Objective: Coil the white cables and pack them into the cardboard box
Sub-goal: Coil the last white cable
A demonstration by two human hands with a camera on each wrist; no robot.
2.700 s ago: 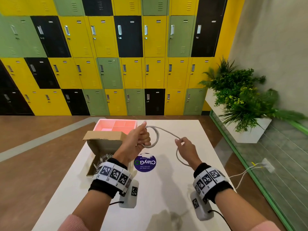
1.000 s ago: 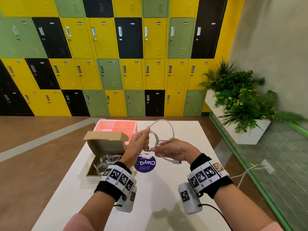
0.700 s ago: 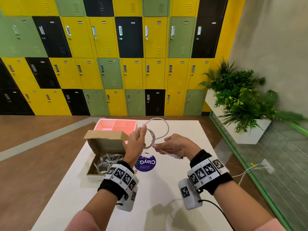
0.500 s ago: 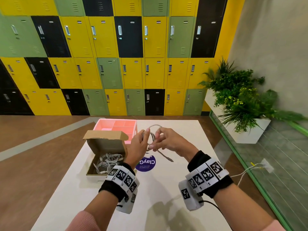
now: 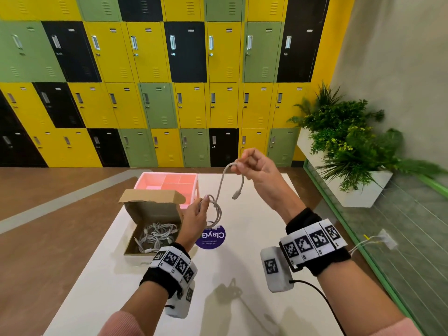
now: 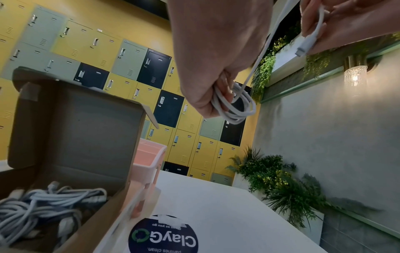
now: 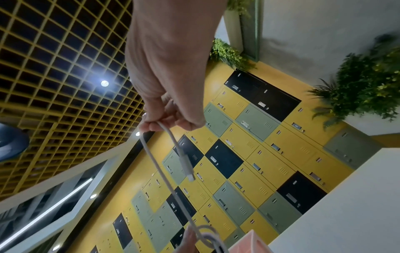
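My left hand (image 5: pixel 197 215) grips the small coiled loops of a white cable (image 5: pixel 218 209) above the white table (image 5: pixel 242 275); the same coil (image 6: pixel 234 106) hangs from its fingers in the left wrist view. My right hand (image 5: pixel 254 167) is raised higher and pinches the cable's free end, whose plug (image 5: pixel 235 195) dangles below it. That plug (image 7: pixel 187 166) shows under the pinching fingers in the right wrist view. The open cardboard box (image 5: pixel 135 248) sits left of my left hand and holds several coiled white cables (image 5: pixel 156 236).
A pink divided tray (image 5: pixel 169 184) stands just behind the box. A round purple sticker (image 5: pixel 212 237) lies on the table under the coil. Lockers line the back wall, and a white planter with green plants (image 5: pixel 351 151) stands on the floor to the right.
My right hand has lifted up and to the right, drawing the cable's free end out of the coil. The left hand keeps its hold on the loops, slightly lower.
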